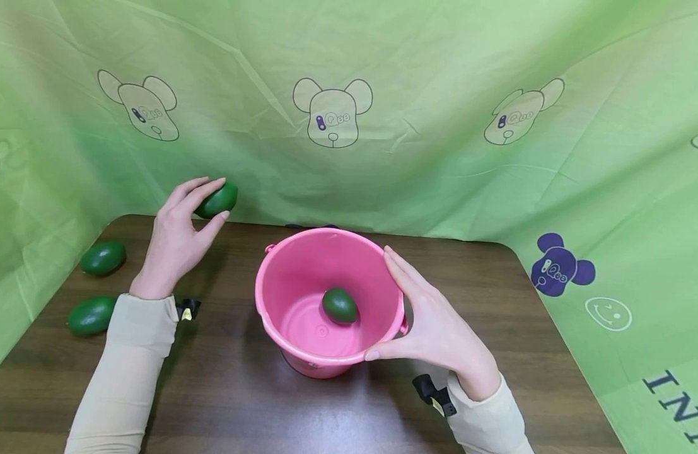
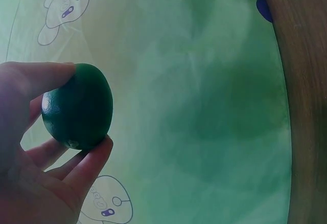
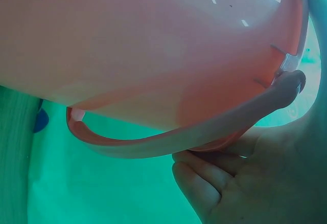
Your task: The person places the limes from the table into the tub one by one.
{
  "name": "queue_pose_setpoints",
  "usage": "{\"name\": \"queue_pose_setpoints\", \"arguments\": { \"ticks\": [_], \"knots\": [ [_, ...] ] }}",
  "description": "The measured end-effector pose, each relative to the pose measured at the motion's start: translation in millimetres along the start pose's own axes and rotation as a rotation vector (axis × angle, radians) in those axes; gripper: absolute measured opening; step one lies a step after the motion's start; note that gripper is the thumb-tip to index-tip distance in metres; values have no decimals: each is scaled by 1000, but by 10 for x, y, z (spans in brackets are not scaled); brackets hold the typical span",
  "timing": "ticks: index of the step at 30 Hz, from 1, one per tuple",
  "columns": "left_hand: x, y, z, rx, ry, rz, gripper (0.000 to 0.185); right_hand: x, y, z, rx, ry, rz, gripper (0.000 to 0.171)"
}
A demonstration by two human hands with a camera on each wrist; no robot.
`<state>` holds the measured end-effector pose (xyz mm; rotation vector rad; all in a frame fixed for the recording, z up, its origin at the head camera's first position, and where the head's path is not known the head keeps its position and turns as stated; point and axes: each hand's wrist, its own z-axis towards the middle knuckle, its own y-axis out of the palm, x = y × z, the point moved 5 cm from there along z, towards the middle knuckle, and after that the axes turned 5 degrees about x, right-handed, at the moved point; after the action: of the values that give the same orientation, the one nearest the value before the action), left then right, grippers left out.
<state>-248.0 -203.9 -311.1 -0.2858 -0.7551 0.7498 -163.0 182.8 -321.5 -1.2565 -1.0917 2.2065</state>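
My left hand (image 1: 178, 236) pinches a dark green, glossy lime (image 1: 221, 200) between thumb and fingers, raised near the table's back edge. In the left wrist view the same lime (image 2: 82, 109) sits between the thumb and fingertips. A pink bucket (image 1: 294, 280) stands upright mid-table, left of my right hand (image 1: 439, 328), which grips its right rim with thumb in front and fingers farther back. Another lime (image 1: 340, 306) lies on the bucket's floor. From the right wrist view, the bucket's handle (image 3: 204, 129) hangs along its outer wall, beside my curled fingers.
Two more limes, one farther back (image 1: 103, 258) and one nearer (image 1: 91, 316), lie on the table's left side, close to my left forearm. The brown wooden table (image 1: 212, 391) is bordered at the back and sides by a green printed cloth (image 1: 417, 176).
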Motion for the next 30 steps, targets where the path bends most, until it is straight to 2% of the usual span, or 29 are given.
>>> {"name": "queue_pose_setpoints", "arguments": {
  "ticks": [13,30],
  "knots": [
    [79,3,4,14,52,-8,54,8,6,-13,-3,10,-5,137],
    [324,-42,16,7,125,-35,57,5,4,11,-3,2,7,136]
  ]
}}
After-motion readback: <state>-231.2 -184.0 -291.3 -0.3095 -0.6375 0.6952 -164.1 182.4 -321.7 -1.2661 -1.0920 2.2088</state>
